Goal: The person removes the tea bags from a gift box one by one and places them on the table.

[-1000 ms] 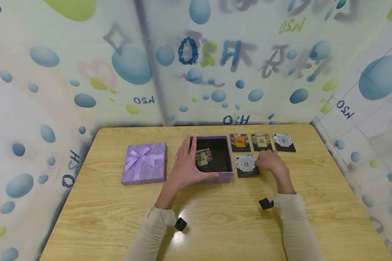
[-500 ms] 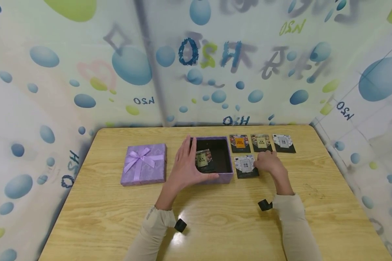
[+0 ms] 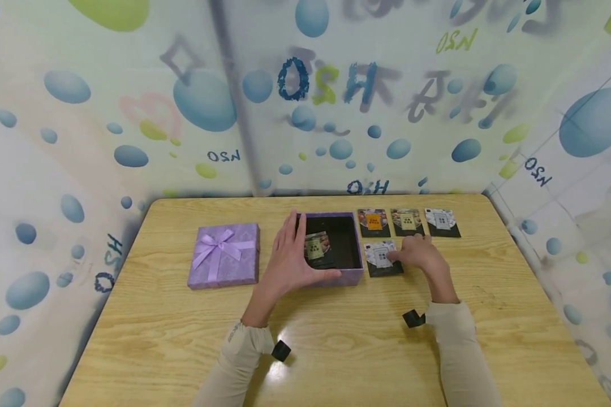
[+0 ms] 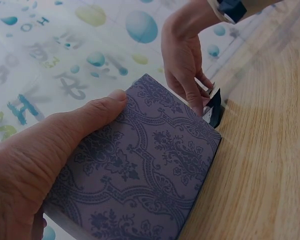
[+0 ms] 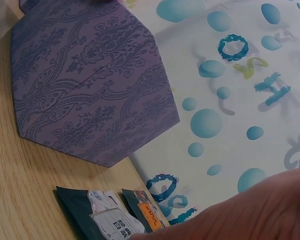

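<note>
My left hand [image 3: 291, 254] holds an open purple patterned gift box [image 3: 353, 277], its thumb along the front wall and its fingers at the left side. Inside the box lies a dark packet with a green-gold label [image 3: 318, 247]. Right of the box, my right hand [image 3: 421, 253] pinches the right edge of a black-and-white packet [image 3: 380, 257] with curled fingers, the thumb on its face. From the left wrist, the box's outer wall [image 4: 150, 150] fills the middle, with the right hand [image 4: 182, 65] behind it at the packet. In the right wrist view the packet [image 5: 110, 215] shows low down.
A purple lid with a ribbon bow [image 3: 224, 255] lies to the left of the box. In a back row lie an orange-labelled packet [image 3: 374, 223], a gold-labelled packet [image 3: 407, 221] and another white-and-black packet [image 3: 442, 222]. A printed curtain [image 3: 305, 141] stands behind the wooden table [image 3: 346, 350].
The black-and-white packet has shifted slightly left toward the box, and my right thumb reaches further onto its face. My left hand and the box stay put.
</note>
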Demonstrator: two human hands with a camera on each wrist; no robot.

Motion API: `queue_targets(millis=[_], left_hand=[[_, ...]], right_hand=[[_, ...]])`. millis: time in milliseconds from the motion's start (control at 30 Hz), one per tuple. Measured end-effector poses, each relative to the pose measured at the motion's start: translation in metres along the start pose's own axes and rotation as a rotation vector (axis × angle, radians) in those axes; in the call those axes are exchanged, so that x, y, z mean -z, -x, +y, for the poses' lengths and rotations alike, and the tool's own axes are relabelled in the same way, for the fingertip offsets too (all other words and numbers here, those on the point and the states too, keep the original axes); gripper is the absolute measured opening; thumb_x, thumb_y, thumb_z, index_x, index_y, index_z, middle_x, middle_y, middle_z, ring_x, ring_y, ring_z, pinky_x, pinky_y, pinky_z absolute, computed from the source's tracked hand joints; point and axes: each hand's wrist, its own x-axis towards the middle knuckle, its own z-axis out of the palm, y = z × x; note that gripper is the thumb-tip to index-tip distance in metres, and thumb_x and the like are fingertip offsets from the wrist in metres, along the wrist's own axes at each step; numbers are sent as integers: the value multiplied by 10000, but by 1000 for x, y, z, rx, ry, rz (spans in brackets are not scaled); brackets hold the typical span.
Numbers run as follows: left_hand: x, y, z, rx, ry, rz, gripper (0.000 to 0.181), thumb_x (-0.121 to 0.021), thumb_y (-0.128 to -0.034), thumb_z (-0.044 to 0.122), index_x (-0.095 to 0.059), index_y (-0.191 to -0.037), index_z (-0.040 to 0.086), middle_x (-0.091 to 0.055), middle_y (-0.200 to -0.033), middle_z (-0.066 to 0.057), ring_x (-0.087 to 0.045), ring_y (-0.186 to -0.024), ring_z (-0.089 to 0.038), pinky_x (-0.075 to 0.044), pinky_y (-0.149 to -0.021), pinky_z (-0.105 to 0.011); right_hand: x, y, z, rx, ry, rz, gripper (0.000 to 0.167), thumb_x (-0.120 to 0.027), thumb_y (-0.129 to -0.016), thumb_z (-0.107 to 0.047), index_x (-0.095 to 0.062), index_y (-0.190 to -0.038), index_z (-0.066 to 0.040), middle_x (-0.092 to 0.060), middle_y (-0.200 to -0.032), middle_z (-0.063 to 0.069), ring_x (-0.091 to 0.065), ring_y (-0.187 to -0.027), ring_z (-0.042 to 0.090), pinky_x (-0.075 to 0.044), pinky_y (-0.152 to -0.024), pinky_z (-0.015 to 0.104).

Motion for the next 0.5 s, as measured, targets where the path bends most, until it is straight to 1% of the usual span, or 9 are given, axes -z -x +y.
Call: queue_targets(millis=[67,133,233,333,367,400,433,500], left_hand=[[1,0,0,1,-3,1,1478,-711,-665,905,132,-1668,220,209,-1736,-6,37,-1619,-323,-110,-1273,-581],[1,0,0,-2,-4,3,1481,-715,-666,901,107,-1678,199,199,-1739,-16,20,-1618,-338,-114,-1272,-585],[1,0,0,-7,-6,9,1482,-720,-667,895,83,-1685,178,188,-1742,-28,-4,-1616,-358,-120,-1269,-590],[1,0,0,-3,-6,7,1478,-719,-668,895,107,-1678,200,193,-1741,-24,6,-1617,-349,-116,-1271,-585],[1,0,0,-4,-7,7,1477,-717,-670,896,113,-1676,205,193,-1741,-26,8,-1618,-348,-117,-1271,-585],[0,0,0,-3,-7,3,1474,-715,-671,898,127,-1671,216,198,-1739,-22,18,-1618,-341,-115,-1272,-583],[0,0,0,-1,-6,0,1473,-714,-672,899,131,-1669,220,203,-1738,-19,28,-1619,-333,-113,-1273,-583],[0,0,0,1,-2,-8,1474,-714,-671,900,126,-1672,218,212,-1735,-10,51,-1619,-315,-107,-1273,-582]], right_hand=[[0,-1,0,-6,1,-2,486,-689,-987,-318,-535,-602,-65,-572,-725,122,-540,-947,412,-371,-919,588],[0,-1,-1,-16,11,-8,444,-706,-978,-308,-573,-642,-50,-618,-829,179,-518,-989,434,-400,-885,580],[1,-1,-1,-35,29,-15,386,-721,-970,-295,-630,-715,-21,-626,-943,236,-487,-1035,461,-433,-846,568],[2,-1,-3,-56,37,-24,357,-717,-974,-293,-667,-787,7,-619,-1050,302,-469,-1075,491,-450,-842,569],[2,0,-3,-61,37,-25,356,-715,-976,-294,-670,-789,6,-616,-1076,312,-468,-1094,507,-454,-853,578],[2,0,-3,-65,35,-25,358,-710,-980,-288,-665,-776,2,-615,-1083,311,-466,-1115,525,-450,-874,592],[3,1,-4,-60,38,-25,373,-701,-987,-281,-649,-741,-4,-631,-1038,296,-472,-1138,541,-437,-916,616],[4,3,-3,-47,35,-18,408,-675,-999,-237,-592,-652,-40,-617,-876,222,-486,-1142,546,-397,-965,640]])
